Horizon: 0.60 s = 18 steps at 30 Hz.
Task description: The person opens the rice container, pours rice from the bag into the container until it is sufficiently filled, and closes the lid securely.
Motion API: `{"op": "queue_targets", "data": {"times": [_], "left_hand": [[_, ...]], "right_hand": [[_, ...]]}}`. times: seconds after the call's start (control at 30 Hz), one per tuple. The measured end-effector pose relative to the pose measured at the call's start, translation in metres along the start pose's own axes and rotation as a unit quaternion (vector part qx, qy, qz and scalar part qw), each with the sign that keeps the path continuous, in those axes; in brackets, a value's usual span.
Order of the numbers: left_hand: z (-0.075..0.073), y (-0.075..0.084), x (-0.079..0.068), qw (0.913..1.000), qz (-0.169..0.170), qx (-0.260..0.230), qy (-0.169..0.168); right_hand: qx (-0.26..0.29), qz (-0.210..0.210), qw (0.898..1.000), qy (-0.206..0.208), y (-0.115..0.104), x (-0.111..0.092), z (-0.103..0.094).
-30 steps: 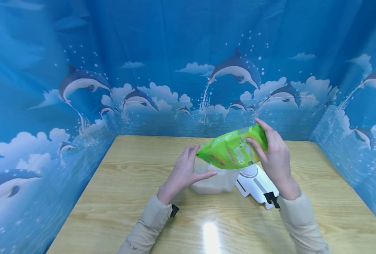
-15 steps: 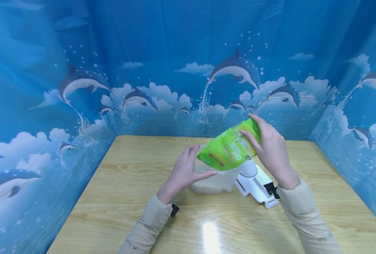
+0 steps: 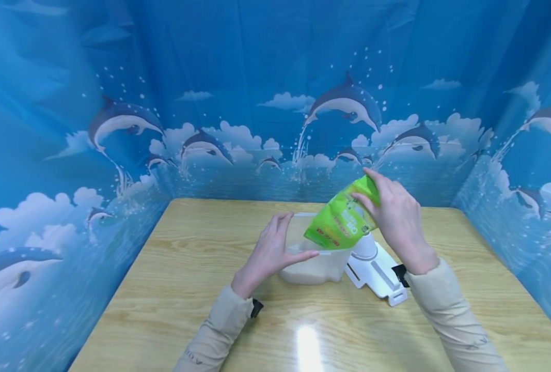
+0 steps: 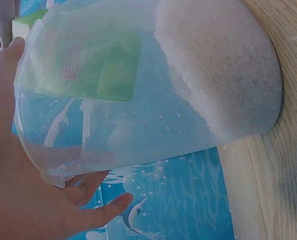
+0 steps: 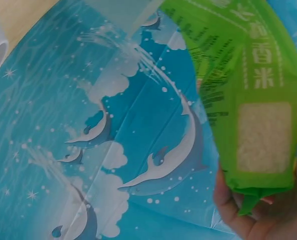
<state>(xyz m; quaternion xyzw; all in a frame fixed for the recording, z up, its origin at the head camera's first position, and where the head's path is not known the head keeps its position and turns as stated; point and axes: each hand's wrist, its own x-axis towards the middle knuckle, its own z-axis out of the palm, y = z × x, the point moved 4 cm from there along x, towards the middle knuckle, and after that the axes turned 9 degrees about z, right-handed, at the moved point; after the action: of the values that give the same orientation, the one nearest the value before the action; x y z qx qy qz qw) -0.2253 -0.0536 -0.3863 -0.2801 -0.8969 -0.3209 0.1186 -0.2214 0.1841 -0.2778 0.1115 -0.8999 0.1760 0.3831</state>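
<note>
A translucent plastic container (image 3: 310,271) stands on the table, with white rice (image 4: 228,65) in its lower part. My left hand (image 3: 266,256) grips the container's rim, thumb on the near side and fingers on the far side. Over the opening, my right hand (image 3: 400,222) holds a green rice bag (image 3: 342,219) by its upper end, tilted with the lower end inside the container. A small window in the bag shows pale grains in the right wrist view. In the left wrist view, the bag's lower part appears through the container wall.
To the right of the container, a white flat plastic piece (image 3: 382,279) lies on the wooden table (image 3: 187,289), with a white round part (image 3: 364,247) at its far end. A blue dolphin-print curtain (image 3: 238,77) surrounds the table's back and sides.
The bag has swung steeper, its lower end shifting right, away from my left fingers and into the container's opening. My right hand has moved slightly up and left. The left hand stays put.
</note>
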Motion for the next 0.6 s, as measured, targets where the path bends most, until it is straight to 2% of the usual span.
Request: {"op": "queue_targets", "data": {"times": [0.2, 0.6], "left_hand": [[-0.001, 0.000, 0.000, 1.0000, -0.005, -0.007, -0.004], [0.000, 0.000, 0.000, 1.0000, -0.003, -0.005, -0.004]], "right_hand": [[0.007, -0.029, 0.999, 0.022, 0.007, 0.001, 0.001], [0.024, -0.024, 0.999, 0.036, 0.008, 0.002, -0.003]]}}
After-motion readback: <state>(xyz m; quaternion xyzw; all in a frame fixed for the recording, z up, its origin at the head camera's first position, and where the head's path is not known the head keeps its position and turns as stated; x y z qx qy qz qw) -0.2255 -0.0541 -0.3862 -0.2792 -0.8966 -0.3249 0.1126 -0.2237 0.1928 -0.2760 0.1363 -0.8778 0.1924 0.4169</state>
